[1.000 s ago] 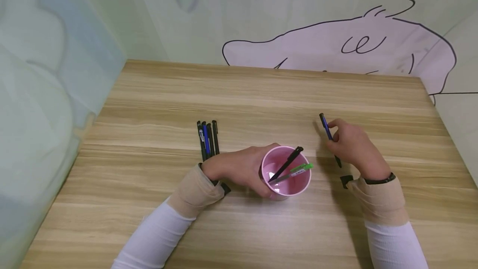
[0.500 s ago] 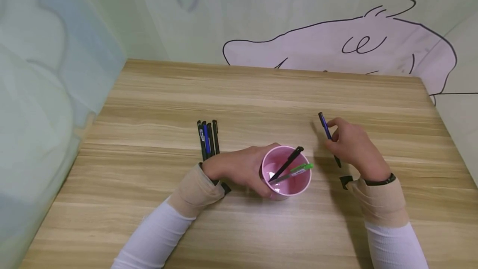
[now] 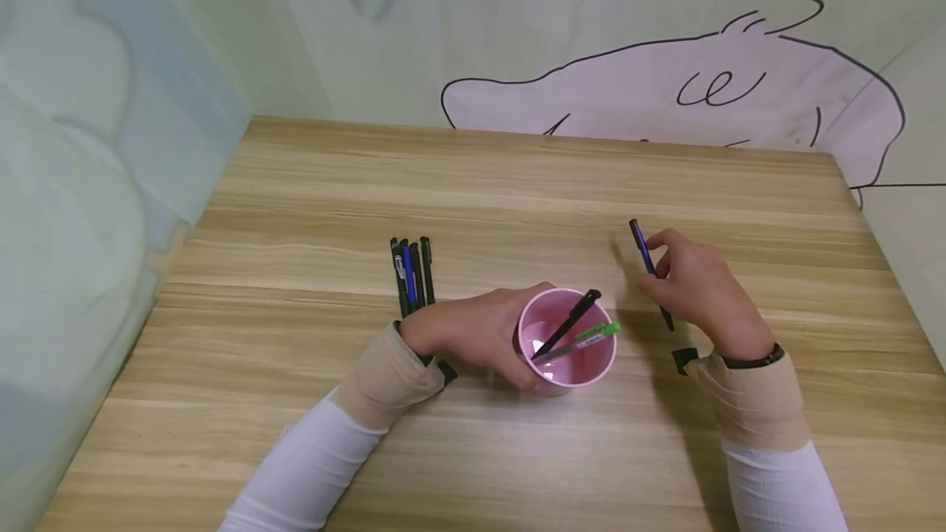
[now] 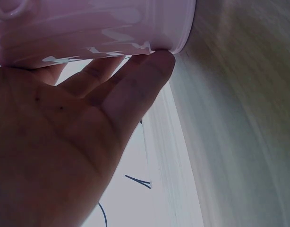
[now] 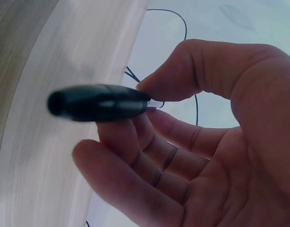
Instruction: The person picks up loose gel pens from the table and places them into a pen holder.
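Observation:
A pink cup [image 3: 532, 310] stands on the table, gripped round its left side by my left hand [image 3: 480, 331]. In the left wrist view the fingers [image 4: 145, 80] curve along the cup's wall [image 4: 98, 33]. Inside the cup lean a black pen [image 3: 567, 323] and a green-ended pen [image 3: 591, 337]. To the right, my right hand [image 3: 698, 290] pinches a blue and black pen [image 3: 643, 249] between thumb and fingers, tilted and apart from the cup. The right wrist view has this pen's dark end [image 5: 98, 103] pointing toward the camera.
Several black and blue pens [image 3: 411, 269] lie side by side on the wooden table [image 3: 517, 187], left of the cup and partly behind my left wrist. A wall with a line drawing [image 3: 665, 89] rises behind the table's far edge; another wall [image 3: 66, 187] borders the left.
My right hand has shifted slightly left and away from me with the pinched pen. The left hand and the cup have stayed in place.

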Tool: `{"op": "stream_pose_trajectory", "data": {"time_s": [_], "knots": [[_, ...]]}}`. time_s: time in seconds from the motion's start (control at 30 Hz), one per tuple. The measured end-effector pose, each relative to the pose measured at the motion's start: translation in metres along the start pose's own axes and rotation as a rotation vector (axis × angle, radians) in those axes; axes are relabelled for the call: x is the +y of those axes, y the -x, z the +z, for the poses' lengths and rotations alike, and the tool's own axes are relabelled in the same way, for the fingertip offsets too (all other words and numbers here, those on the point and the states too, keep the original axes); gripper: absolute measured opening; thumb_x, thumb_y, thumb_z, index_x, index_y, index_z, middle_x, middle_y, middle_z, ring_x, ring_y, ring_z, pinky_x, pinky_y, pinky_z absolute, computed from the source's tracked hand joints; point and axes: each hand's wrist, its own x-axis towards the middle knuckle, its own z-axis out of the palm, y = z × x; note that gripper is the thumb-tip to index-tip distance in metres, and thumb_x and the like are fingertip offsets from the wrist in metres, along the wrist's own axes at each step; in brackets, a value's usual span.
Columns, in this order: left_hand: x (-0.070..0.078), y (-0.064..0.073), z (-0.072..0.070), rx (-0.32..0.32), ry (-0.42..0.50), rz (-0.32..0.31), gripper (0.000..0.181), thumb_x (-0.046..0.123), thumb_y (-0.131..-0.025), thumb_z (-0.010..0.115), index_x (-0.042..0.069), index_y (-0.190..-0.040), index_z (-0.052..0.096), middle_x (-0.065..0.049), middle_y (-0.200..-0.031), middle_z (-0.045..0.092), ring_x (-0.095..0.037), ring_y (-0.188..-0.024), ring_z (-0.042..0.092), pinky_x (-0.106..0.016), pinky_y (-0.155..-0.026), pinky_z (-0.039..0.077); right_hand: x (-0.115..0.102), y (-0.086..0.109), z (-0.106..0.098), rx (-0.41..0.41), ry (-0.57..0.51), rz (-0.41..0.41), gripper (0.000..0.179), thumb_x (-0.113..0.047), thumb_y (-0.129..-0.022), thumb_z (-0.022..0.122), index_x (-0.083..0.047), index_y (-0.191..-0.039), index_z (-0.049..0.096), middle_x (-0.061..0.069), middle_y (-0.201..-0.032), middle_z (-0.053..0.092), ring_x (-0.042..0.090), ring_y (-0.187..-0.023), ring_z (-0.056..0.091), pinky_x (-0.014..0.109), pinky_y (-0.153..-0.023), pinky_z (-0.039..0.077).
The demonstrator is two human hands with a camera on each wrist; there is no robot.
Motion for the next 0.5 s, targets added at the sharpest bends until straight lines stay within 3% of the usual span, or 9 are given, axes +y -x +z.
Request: {"op": "stream_pose_trajectory", "data": {"time_s": [0.5], "knots": [[-0.0002,0.0004,-0.0002,0.001,0.000,-0.002,0.094,0.021,-0.069,0.093,0.023,-0.147,0.041,0.005,-0.134,0.057,-0.008,-0.121,0.053,-0.037,-0.105,0.047,-0.0037,0.0048,-0.0015,0.069,-0.037,-0.030,0.050,-0.015,-0.085,0.068,0.007,-0.127,0.052,0.015,-0.087,0.068,0.023,-0.068,0.061,0.034,-0.059,0.050]]}}
